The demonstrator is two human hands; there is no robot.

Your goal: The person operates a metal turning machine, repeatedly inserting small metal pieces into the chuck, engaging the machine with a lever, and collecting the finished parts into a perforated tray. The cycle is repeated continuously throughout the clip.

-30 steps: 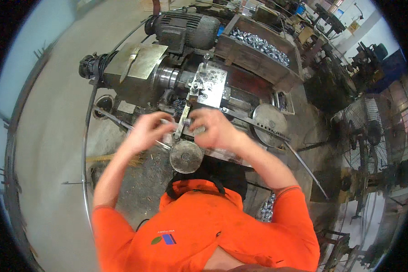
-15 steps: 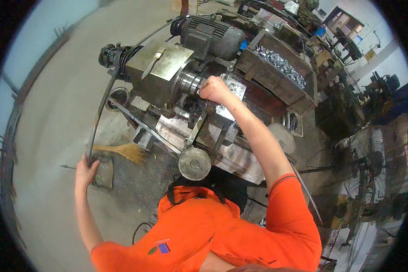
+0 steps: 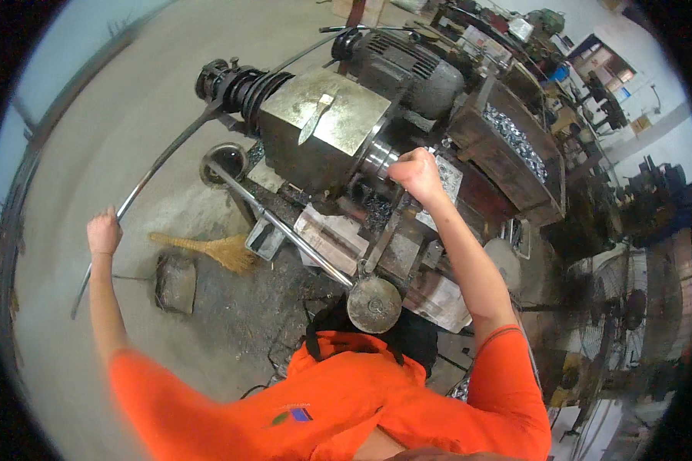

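Observation:
A small lathe-like machine fills the middle, with a grey headstock housing point(image 3: 284, 146) and a shiny round spindle nose point(image 3: 378, 158). My left hand point(image 3: 104, 232) is closed around a long metal lever point(image 3: 165, 160) that runs from the pulley end point(image 3: 246, 96) of the machine; its tip sticks out below my fist. My right hand point(image 3: 417, 175) is closed right at the front of the spindle nose. Whatever its fingers hold there is hidden. A flat brush point(image 3: 315, 119) lies on top of the housing. Below my right forearm is a round metal disc point(image 3: 374, 305) on the machine's near side.
Behind the spindle stands a metal bin point(image 3: 507, 150) of small shiny parts, beside a dark motor point(image 3: 411, 73). A straw broom point(image 3: 215, 250) and a dustpan point(image 3: 175, 284) lie on the floor at left. A slanting metal bar point(image 3: 292, 230) crosses the near side. At right stands a fan point(image 3: 623, 300).
My left hand has swung the lever outward to the left, away from the machine. My right hand stays at the spindle nose. The whole view has shifted, so the machine appears farther right.

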